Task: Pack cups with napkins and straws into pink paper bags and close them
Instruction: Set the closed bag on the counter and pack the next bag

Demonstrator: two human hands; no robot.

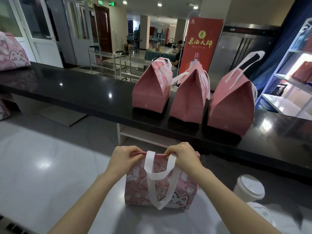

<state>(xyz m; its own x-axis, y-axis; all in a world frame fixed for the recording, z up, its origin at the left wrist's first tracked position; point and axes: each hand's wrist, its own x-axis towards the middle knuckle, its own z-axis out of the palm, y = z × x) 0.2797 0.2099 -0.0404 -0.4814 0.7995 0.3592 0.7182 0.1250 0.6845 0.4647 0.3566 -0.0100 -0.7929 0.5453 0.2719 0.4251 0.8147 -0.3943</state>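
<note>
The mouth of the pink bag (162, 188) is pinched together between both hands. The left end of the top edge is gripped by the curled fingers of the left hand (125, 159), and the right end by the right hand (184, 157), just above where the white handle (155, 176) is attached. The bag stands upright on the pale table (50, 174), close in front of the person, its cat print turned toward the camera.

Several slips can be foreseen. If the two sides of the mouth are pressed together unevenly, a crooked fold would likely result and the closure might spring open. The near handle hangs loose down the front (the far one cannot be made out), so it could be caught in the fold. The contents are hidden; a hard downward press could, it is judged, crush or tip a cup inside.

Beyond, three closed bags (189, 98) are lined up on the black table (84, 88), with a white shelf (287, 92) crowding its right end. A lidded cup (250, 186) stands just right of the bag, and a second cup (260, 211) nearer the person is partly hidden by the right forearm; either could be knocked by that arm. More pink bags (11, 53) are seen at the far left.
</note>
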